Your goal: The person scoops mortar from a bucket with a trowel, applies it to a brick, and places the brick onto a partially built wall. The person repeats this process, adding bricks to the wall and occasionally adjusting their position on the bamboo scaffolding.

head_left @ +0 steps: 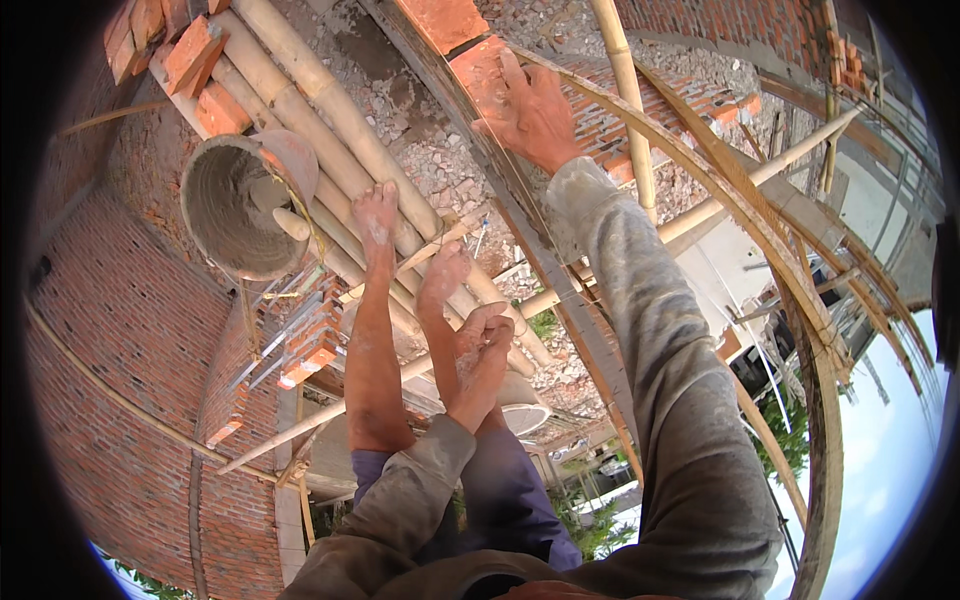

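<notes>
My right hand (530,110) lies flat with spread fingers on an orange brick (478,62) at the top of a wall course (610,130). Another orange brick (440,18) sits just beyond it. My left hand (482,350) rests against my right shin with its fingers loosely curled and nothing in it. Both bare feet (378,215) stand on thick bamboo poles (330,110) of a scaffold. A grey bucket of mortar (232,205) with a pale tool handle (290,222) in it stands on the poles left of my feet.
Loose bricks (190,55) are piled at the far end of the poles. A red brick wall (110,330) fills the left side. Thin bamboo struts (625,60) and a curved strip (800,300) cross on the right, with rubble (440,160) and ground far below.
</notes>
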`<act>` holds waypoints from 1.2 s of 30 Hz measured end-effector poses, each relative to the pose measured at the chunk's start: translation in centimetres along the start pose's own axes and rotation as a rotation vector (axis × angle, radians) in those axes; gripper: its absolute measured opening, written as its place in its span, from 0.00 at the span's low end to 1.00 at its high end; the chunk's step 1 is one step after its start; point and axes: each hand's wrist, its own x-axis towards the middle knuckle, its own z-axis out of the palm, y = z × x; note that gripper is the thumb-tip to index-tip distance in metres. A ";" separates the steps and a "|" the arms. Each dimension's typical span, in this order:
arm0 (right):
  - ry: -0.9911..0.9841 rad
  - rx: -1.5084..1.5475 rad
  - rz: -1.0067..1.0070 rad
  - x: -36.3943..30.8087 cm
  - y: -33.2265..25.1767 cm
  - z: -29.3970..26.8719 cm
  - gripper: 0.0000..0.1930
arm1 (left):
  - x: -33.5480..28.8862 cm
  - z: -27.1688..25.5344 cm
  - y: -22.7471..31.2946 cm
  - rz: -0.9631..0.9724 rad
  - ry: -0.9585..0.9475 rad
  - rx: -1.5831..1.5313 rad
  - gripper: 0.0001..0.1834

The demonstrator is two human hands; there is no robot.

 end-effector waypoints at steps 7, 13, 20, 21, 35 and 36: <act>-0.024 0.036 0.104 -1.1 1.3 0.8 0.56 | -0.1 0.6 0.6 0.110 0.033 -0.011 0.18; -0.025 0.050 0.066 -1.2 2.1 2.0 0.46 | -1.5 0.9 1.9 0.149 0.064 -0.016 0.17; -0.035 0.002 0.000 -0.8 2.5 2.0 0.45 | -0.9 0.8 0.5 0.048 0.002 -0.049 0.19; -0.131 0.023 0.053 -0.7 2.5 1.5 0.46 | -1.0 0.8 0.3 0.082 0.014 -0.015 0.19; -0.203 0.294 -0.463 -2.0 -26.2 0.2 0.33 | 0.4 3.4 -2.9 0.225 0.108 -0.377 0.15; -0.247 0.197 -0.485 -2.0 -28.1 2.5 0.32 | 0.3 3.5 -2.9 0.171 0.106 -0.294 0.15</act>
